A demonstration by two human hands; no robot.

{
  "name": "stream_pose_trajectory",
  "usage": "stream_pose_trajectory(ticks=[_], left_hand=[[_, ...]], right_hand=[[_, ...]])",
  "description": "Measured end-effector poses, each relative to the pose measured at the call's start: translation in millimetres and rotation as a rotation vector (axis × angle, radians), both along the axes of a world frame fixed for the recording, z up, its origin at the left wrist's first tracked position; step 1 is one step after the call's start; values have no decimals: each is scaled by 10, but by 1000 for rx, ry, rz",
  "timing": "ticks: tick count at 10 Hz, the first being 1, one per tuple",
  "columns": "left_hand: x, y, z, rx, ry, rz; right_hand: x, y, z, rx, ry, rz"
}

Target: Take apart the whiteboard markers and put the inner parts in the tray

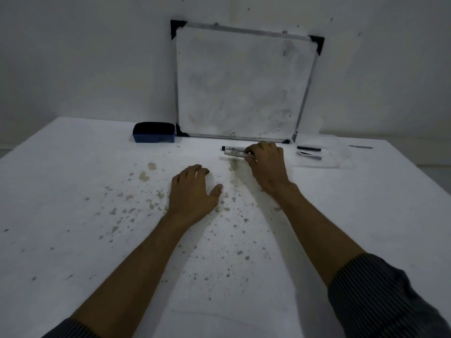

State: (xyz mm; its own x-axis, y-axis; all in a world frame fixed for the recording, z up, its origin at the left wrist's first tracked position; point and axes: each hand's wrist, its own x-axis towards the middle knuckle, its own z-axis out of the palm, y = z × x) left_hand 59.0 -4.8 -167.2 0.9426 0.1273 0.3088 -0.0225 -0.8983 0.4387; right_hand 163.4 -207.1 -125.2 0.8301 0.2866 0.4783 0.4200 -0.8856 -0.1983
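Observation:
Two whiteboard markers (pixel 233 151) lie side by side on the white table in front of the whiteboard. The farther one has a black cap end pointing left. My right hand (pixel 267 162) rests over their right ends, and its fingers curl around the nearer marker. My left hand (pixel 195 191) lies flat on the table, palm down, fingers apart, holding nothing. A clear plastic tray (pixel 341 164) sits at the right. It holds a thin black part (pixel 308 148) and a pale part (pixel 309 155).
A smudged whiteboard (pixel 244 84) leans on the wall at the back. A blue and black eraser (pixel 154 135) stands to its left. Brown stains (pixel 151 191) speckle the table's middle. A thin grey stick (pixel 360 147) lies beyond the tray.

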Motion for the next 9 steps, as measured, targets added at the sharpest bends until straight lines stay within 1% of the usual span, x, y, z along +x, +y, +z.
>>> stream_pose_trajectory(ticks=[2,3,5,6,7,8,9], left_hand=[[0,6,-11,4,-39,0],[-5,3,-1,8,-38,2],[-18,-30,1,80,-35,13],[-29,-32,-11,56,-21,5],[-46,-29,57,-27,9,-4],[-79,-29,130,-246,-1,-27],[-126,-74,289,-462,20,-57]], right_hand=[[251,36,-82,-33,-5,-27],[280,30,-102,-14,8,-31],[88,-36,-62,91,30,-18],[-142,-95,-67,195,45,-39],[-445,-146,-44,319,116,-64],[-717,-209,60,413,202,-8],[-964,-323,321,433,290,60]])
